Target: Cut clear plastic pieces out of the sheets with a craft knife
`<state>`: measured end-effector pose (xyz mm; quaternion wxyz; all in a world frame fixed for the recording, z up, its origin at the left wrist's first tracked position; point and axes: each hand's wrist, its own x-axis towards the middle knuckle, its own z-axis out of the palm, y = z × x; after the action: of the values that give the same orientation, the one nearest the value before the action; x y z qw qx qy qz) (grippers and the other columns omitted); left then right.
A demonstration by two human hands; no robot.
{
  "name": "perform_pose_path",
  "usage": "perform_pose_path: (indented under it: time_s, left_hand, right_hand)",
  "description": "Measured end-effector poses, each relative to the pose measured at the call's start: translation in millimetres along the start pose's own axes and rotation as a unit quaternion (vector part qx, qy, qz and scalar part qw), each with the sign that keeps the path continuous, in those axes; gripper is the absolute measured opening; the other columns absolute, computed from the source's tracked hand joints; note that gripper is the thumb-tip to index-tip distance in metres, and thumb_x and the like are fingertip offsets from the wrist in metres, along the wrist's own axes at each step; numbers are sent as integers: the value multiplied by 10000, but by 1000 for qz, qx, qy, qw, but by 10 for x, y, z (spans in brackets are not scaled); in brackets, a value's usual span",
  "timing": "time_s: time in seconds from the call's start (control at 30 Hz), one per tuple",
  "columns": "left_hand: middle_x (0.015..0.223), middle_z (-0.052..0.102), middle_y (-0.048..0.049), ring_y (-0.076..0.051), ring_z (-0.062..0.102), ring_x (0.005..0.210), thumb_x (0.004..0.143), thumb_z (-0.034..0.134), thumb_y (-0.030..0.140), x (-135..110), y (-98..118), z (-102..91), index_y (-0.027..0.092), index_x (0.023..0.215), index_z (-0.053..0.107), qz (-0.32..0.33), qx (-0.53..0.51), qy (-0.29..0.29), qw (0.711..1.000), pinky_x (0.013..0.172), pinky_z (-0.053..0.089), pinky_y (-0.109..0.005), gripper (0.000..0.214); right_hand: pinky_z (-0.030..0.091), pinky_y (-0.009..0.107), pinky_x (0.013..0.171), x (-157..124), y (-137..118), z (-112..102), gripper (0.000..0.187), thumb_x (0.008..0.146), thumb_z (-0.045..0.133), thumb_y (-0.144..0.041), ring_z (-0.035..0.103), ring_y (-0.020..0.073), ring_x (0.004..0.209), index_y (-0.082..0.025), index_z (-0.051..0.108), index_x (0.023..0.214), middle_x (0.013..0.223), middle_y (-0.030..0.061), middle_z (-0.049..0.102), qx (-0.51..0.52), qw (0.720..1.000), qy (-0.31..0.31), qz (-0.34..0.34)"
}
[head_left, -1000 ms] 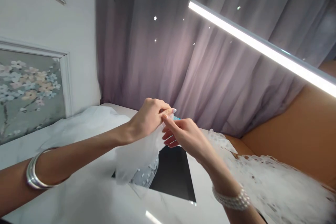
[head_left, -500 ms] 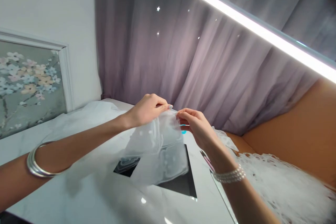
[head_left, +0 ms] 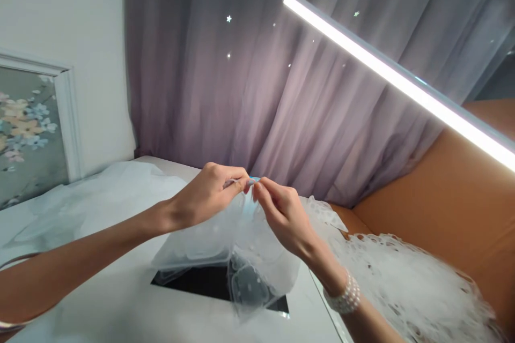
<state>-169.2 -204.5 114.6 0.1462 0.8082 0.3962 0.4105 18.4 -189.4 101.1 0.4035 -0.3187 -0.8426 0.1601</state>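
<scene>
Between my two hands hangs a translucent white sheet (head_left: pixel 265 244), sheer and patterned with rounded outlines; whether it is cloth or film I cannot tell. My left hand (head_left: pixel 213 193) is closed, pinching the gathered upper edge between thumb and fingers. Close beside it, my right hand (head_left: pixel 285 217) is closed at the same edge, its fingertips nearly meeting the left ones. A bit of bright blue (head_left: pixel 254 178) shows behind the fingertips, too small to name. Under the hanging sheet lies a flat black rectangle (head_left: pixel 201 281), partly covered by it.
A heap of white lacy scraps (head_left: pixel 406 278) spreads along the right side, beside an orange panel (head_left: pixel 434 193). More sheer white material (head_left: pixel 124 187) lies at the back left of the white table (head_left: pixel 116 289). A lit tube lamp (head_left: pixel 382 72) slants overhead, before a purple-grey curtain (head_left: pixel 181 80).
My hands have drawn closer together and bunched the sheet's upper edge. The sheet now hangs in two spread folds over the black rectangle. The view has turned slightly right.
</scene>
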Motion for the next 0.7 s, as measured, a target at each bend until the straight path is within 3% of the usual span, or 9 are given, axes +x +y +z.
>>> perform_pose_path:
  time_s: [0.13,0.27,0.43,0.5,0.57,0.63,0.7]
  left_hand:
    - [686,562,35,-94,429,622,996,456,271,-79,-51,82,165,795,650,71,20,24,997,576,342,-231,299]
    - [672,552,37,-82,433,593,999,476,197,-183,-103,175,164,810,628,167,19,49,985,563,365,-207,245]
    - [696,563,33,-82,483,615,996,464,121,-372,3,195,176,925,619,313,2,4,950,622,416,-191,179]
    - [733,587,27,-85,514,639,1013,459,180,-388,-5,150,190,944,631,251,-1,15,968,639,425,-196,185]
    - [732,571,39,-92,506,619,980,555,322,-364,-99,92,215,1020,652,113,19,24,993,598,413,-203,150]
    - [675,515,65,-101,467,567,857,695,468,-333,-266,48,244,1153,651,-26,53,1,998,538,382,-212,374]
    - [682,535,54,-126,511,603,794,728,509,-325,-456,43,248,1142,682,-107,66,-28,992,569,416,-232,438]
  right_hand:
    - [207,234,513,-99,-24,2,250,975,418,-279,239,86,521,-208,453,737,575,-80,273,-43,999,-10,-20]
    - [194,240,505,-115,-2,108,289,933,424,-264,214,88,512,-218,314,669,546,-82,266,-70,997,21,8]
    - [200,255,518,-44,492,201,333,903,405,-303,271,102,531,-221,269,610,544,-60,294,-103,984,97,111]
    - [226,251,522,-77,673,179,358,931,373,-359,310,110,546,-229,256,618,566,-52,306,-102,977,131,136]
    - [251,244,526,-149,726,126,362,970,329,-407,328,114,553,-237,263,658,594,-54,315,-105,972,162,134]
    - [244,242,520,-225,660,56,354,998,311,-417,298,110,529,-241,270,693,592,-65,302,-138,965,194,113]
    - [199,252,510,-280,534,-11,335,1010,330,-382,220,109,499,-241,288,709,564,-78,276,-212,950,215,85]
